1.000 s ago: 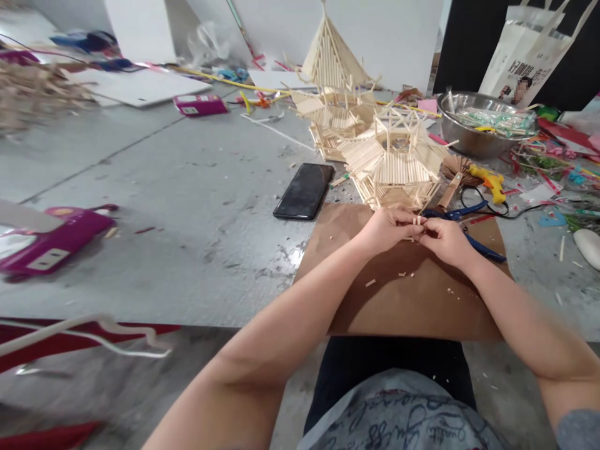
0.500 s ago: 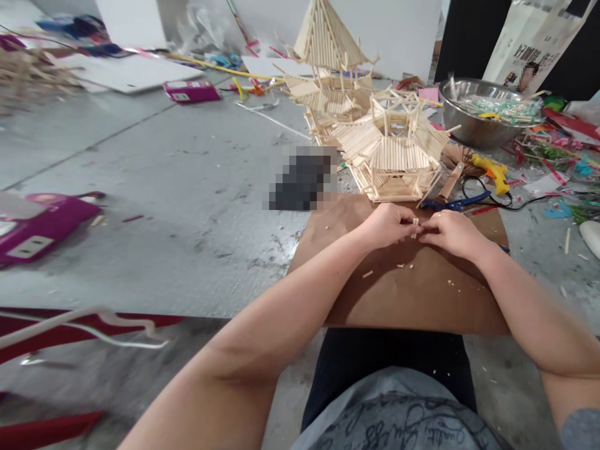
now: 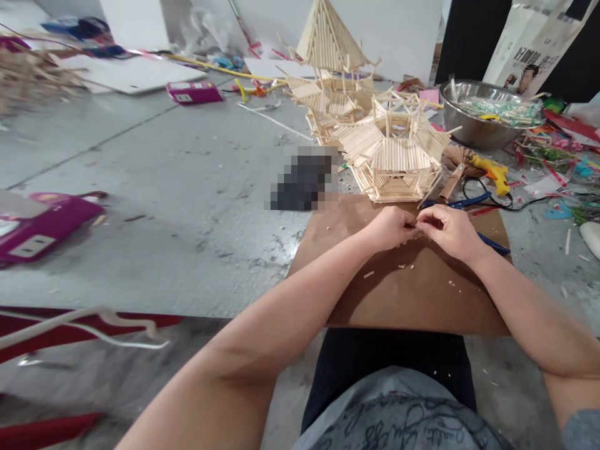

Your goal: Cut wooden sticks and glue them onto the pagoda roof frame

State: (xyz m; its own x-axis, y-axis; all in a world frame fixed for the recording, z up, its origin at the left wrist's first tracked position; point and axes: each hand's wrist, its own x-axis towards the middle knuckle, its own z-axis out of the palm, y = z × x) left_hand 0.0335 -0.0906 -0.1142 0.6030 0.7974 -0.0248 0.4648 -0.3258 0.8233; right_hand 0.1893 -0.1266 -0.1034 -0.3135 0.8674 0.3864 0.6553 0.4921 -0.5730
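Note:
My left hand (image 3: 392, 228) and my right hand (image 3: 445, 230) meet fingertip to fingertip over the brown board (image 3: 403, 300). Both have their fingers pinched together; what lies between them is too small and too covered to name. Several tiny wood pieces (image 3: 369, 274) are scattered on the board below. Just beyond my hands stands an open-topped pavilion of wooden sticks (image 3: 396, 153). Blue-handled pliers (image 3: 493, 244) lie beside and partly under my right hand.
Behind the pavilion rises a stick tower with a pointed roof (image 3: 328, 44). A yellow glue gun (image 3: 494, 173) and a steel bowl (image 3: 478, 131) are at right. A dark pixelated object (image 3: 300, 181) lies left of the pavilion, a purple power strip (image 3: 47, 228) far left.
My fingertips have closed in on each other, and the small pale pieces seen between them before are now hidden. More of the blue handle shows beside my right hand.

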